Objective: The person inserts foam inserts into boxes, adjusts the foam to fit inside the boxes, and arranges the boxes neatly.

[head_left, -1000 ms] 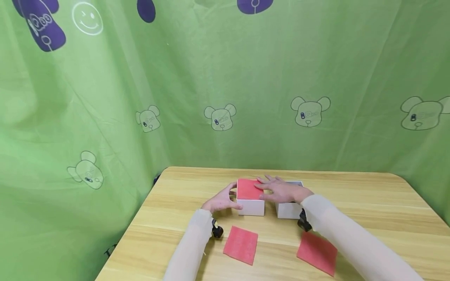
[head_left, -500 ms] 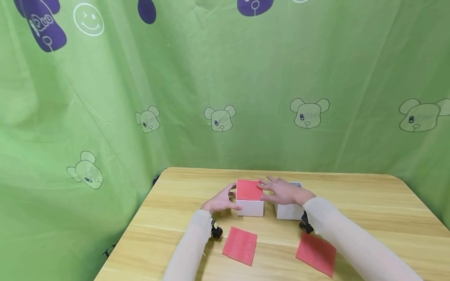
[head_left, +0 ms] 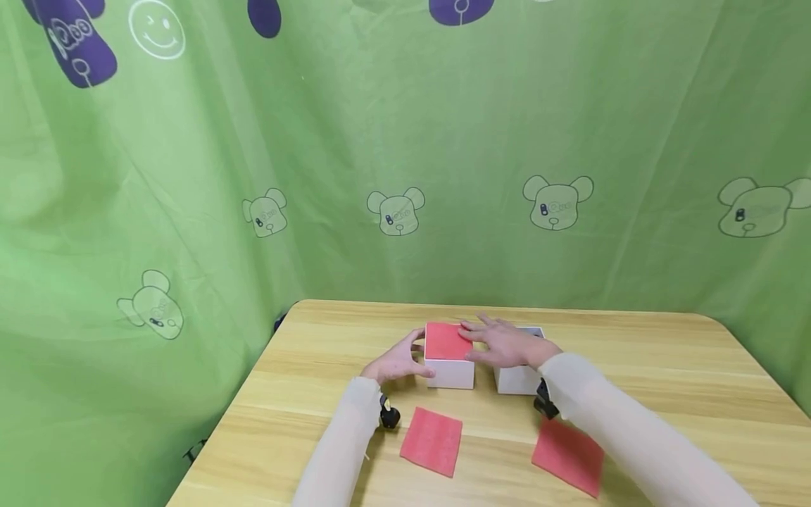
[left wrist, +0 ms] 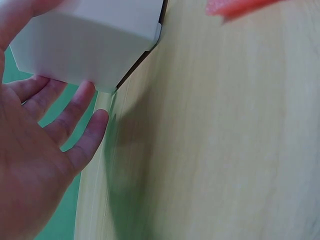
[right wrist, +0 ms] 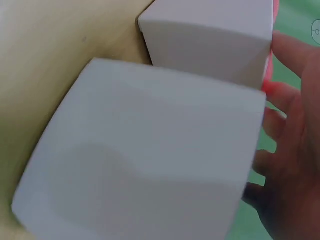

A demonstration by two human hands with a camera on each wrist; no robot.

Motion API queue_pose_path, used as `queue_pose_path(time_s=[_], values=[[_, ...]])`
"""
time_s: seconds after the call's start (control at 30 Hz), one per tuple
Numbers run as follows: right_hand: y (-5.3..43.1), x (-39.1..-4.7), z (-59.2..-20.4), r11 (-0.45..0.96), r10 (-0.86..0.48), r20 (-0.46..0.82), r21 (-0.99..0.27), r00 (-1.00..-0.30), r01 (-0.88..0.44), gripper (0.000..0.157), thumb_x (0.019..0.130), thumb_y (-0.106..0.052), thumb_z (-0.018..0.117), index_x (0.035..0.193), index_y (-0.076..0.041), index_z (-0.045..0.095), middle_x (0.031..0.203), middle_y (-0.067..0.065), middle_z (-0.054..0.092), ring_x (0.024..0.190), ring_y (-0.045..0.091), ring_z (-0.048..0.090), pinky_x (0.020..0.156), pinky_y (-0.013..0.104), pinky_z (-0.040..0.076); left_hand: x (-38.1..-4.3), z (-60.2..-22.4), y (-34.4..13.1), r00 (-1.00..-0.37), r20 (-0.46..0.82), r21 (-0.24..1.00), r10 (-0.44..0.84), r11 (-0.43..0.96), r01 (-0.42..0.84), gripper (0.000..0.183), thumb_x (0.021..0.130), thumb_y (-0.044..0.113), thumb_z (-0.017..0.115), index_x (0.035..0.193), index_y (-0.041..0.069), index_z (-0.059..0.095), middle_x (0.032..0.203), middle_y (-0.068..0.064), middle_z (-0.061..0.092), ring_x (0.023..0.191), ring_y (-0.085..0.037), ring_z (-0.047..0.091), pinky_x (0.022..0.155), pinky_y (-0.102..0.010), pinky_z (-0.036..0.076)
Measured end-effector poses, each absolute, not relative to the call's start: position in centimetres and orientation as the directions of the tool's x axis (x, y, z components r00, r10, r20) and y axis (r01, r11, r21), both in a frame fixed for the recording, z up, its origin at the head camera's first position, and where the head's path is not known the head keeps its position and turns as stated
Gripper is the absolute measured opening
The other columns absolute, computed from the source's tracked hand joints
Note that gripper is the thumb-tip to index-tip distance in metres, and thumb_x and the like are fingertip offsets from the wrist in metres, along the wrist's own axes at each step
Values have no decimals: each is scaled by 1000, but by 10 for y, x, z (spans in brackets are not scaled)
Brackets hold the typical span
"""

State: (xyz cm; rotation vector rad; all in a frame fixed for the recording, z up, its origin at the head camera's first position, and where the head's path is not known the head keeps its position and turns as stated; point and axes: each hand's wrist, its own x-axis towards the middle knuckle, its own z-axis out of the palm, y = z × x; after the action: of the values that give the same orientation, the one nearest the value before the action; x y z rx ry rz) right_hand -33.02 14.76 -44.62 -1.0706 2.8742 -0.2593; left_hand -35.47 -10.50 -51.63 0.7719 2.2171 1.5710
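A white box [head_left: 450, 374] stands on the table with a red square foam sheet [head_left: 443, 341] lying across its top. My left hand [head_left: 395, 362] holds the box at its left side, thumb at the front and fingers farther back. In the left wrist view, its fingertips [left wrist: 86, 90] meet the box wall [left wrist: 85, 50]. From the right, my right hand [head_left: 507, 345] reaches over a second white box [head_left: 516, 380], its outstretched fingers resting on the sheet's right edge. The right wrist view has this second box [right wrist: 145, 135] large in front.
Two more red foam squares lie on the wooden table [head_left: 671, 394]: one foam square [head_left: 432, 442] in front of the first box, another foam square [head_left: 568, 458] near the right forearm. A green curtain [head_left: 469, 260] hangs behind the table's back edge.
My right hand's fingers drew back slightly to the sheet's edge half a second ago and now reach a little farther over it. The left hand and both boxes stay in place.
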Motion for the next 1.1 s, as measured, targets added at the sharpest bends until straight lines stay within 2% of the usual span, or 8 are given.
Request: queue_pose_path(time_s=[0.4,0.83,1.1], values=[[132,-334,-448,689,-700,1,-264,-714,-675,63,84,-54,44,135,-18,35,142,2,25,129,34,11,97,57,20,-354,-519,-102,-806,37,930,591,276,244,93,66,9,76,138,22,20,135,2,29,111,-18,41,85,-30,41],[119,-340,-449,676,-703,18,-296,-711,-675,63,83,-52,47,136,-21,33,141,-2,26,130,28,11,98,53,20,-357,-517,-103,-817,14,922,577,308,234,96,65,11,77,139,26,18,135,6,28,110,-13,42,84,-27,42],[114,-342,-450,684,-699,2,-291,-715,-670,62,83,-53,47,136,-21,35,140,-2,29,129,30,14,98,52,21,-356,-516,-105,-820,11,921,572,314,231,95,66,12,77,139,25,17,136,7,28,111,-13,41,84,-27,42]])
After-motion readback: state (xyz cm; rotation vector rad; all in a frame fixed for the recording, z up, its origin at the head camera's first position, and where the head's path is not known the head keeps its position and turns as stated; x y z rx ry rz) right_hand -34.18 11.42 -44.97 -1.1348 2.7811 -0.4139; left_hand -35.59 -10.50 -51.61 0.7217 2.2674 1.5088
